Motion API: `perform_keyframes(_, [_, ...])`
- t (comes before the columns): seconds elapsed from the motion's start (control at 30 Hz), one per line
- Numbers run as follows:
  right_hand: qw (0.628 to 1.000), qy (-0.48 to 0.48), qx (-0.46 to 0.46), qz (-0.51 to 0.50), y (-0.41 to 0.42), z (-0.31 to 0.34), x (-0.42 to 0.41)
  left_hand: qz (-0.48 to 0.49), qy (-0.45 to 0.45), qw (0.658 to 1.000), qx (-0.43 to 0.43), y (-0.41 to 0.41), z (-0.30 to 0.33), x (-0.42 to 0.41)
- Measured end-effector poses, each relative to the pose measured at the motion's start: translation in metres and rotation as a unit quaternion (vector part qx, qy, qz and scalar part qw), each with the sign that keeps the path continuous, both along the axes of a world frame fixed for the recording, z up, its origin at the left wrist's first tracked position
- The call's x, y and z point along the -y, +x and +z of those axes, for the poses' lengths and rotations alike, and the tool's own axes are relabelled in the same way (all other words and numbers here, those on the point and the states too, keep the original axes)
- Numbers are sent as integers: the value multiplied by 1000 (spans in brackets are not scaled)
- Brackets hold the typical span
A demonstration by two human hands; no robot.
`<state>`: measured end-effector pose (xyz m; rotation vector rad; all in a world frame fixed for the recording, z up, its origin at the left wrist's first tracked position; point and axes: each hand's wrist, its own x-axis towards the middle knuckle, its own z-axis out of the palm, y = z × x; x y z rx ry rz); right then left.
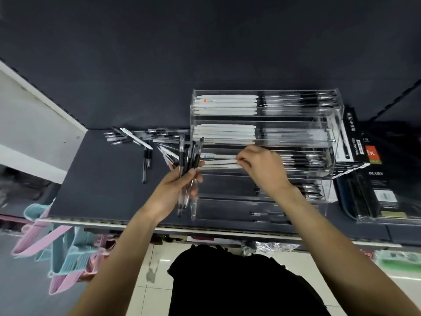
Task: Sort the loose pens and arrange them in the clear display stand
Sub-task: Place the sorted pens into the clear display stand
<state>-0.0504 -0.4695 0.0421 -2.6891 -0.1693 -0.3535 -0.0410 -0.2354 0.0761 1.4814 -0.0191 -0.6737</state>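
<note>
Gripping a fanned bundle of pens (189, 160), the left hand (176, 190) holds them upright over the dark shelf (102, 179), fingers curled round the barrels, just left of the clear display stand (337, 124). Bundle is mixed: black-gripped clear pens and a few pale ones, tips pointing down past the wrist.

Right hand (259, 165) reaches into the stand's third tier from the top, fingertips pinching a white pen (218, 165) lying lengthwise in the left compartment. The pen lies level, beside other white pens in that tier.

Stand is stepped, tiers split left and right. Top two tiers: white pens on the left; on the right, dark pens up top and pale ones below. Lower tiers hold dark pens on the right, blurred.

Loose pens (136, 139) lie scattered on the shelf left of the stand, near the back panel, some crossing one another. One black pen (144, 167) lies apart, nearer the front edge.

Black boxes (376, 179) sit right of the stand. Pink and blue plastic hangers (68, 254) hang below the shelf at left.
</note>
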Motion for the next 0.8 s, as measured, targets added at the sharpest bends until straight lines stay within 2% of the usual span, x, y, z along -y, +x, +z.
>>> perform_keyframes(0.07, [999,-37,1,10,3,3,-1,-24,-18,999,-23,-2,-2,0])
perform_keyframes(0.17, [996,-79,-46,15,7,7,-2,-57,-21,997,-45,-4,-6,0])
perform_keyframes(0.23, [998,-56,-41,7,4,10,-3,-75,-14,996,-56,-3,-6,4])
perform_keyframes(0.3, [999,39,-13,-22,-4,16,-4,-98,8,994,-51,-3,-5,9])
perform_keyframes(0.33, [992,116,-13,-38,-10,20,-4,-111,19,993,-47,-2,-5,12])
perform_keyframes(0.4, [953,292,-57,-59,-24,28,-4,-147,37,988,-36,-2,-4,18])
perform_keyframes(0.47, [901,411,-120,-71,-39,37,-5,-197,57,978,-27,-3,-2,28])
perform_keyframes(0.53, [879,449,-135,-87,-51,39,0,-231,56,971,-35,-5,-2,38])
perform_keyframes(0.63, [878,442,-141,-115,-67,34,15,-271,44,961,-44,-8,1,56])
perform_keyframes(0.8, [828,523,-154,-128,-92,27,34,-282,23,954,-97,-16,5,81])
